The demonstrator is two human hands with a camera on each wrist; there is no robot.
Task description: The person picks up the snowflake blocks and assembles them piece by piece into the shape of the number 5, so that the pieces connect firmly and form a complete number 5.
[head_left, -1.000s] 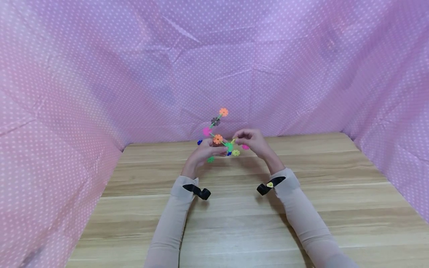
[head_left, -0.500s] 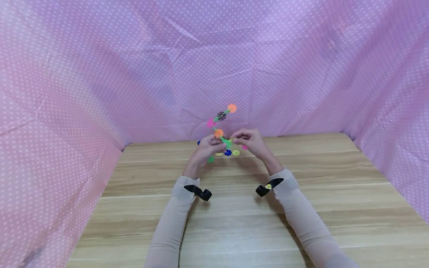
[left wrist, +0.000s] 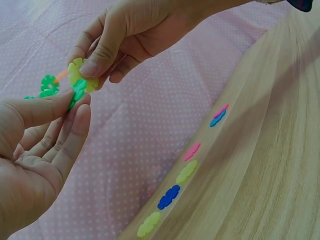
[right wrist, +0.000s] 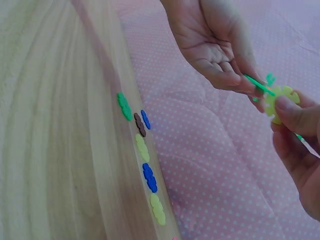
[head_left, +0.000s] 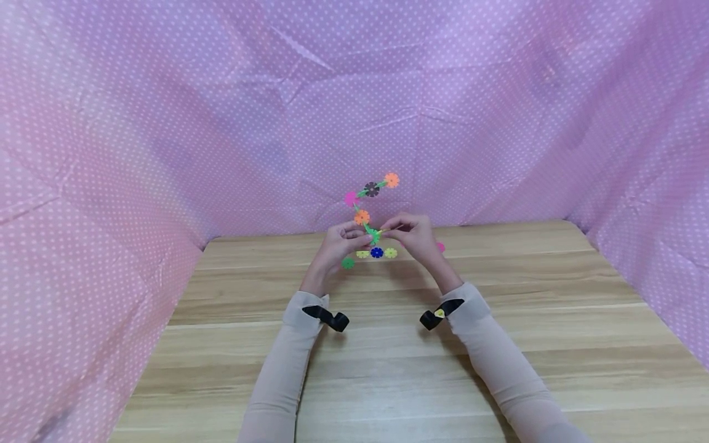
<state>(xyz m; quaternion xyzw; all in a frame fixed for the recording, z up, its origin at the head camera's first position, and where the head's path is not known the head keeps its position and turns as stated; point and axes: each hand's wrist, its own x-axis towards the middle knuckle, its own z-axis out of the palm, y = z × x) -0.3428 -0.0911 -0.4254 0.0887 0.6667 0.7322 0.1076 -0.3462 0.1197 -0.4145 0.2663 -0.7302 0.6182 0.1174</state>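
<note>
My left hand (head_left: 339, 249) pinches a green snowflake disc (head_left: 375, 236) at the lower end of a joined chain. Up from there the chain carries an orange disc (head_left: 362, 216), a pink disc (head_left: 351, 198), a dark brown disc (head_left: 372, 189) and another orange disc (head_left: 391, 180), with green ones between. Between thumb and fingers, my right hand (head_left: 415, 239) pinches a yellow snowflake disc (left wrist: 75, 70). In both wrist views the yellow and green discs meet at an angle, the green edge overlapping the yellow rim. Both hands are raised above the table's far edge.
Loose discs lie along the far edge of the wooden table (head_left: 382, 357): a blue disc (head_left: 376, 252), yellow ones, a green disc (head_left: 348, 263), a brown disc (right wrist: 139, 124) and a pink disc (head_left: 440, 247). A pink dotted cloth (head_left: 354, 111) hangs behind and at the sides.
The chain has tilted, its top orange disc swinging to the right. The yellow disc now shows nearly edge-on in the head view. More loose discs show below the hands.
</note>
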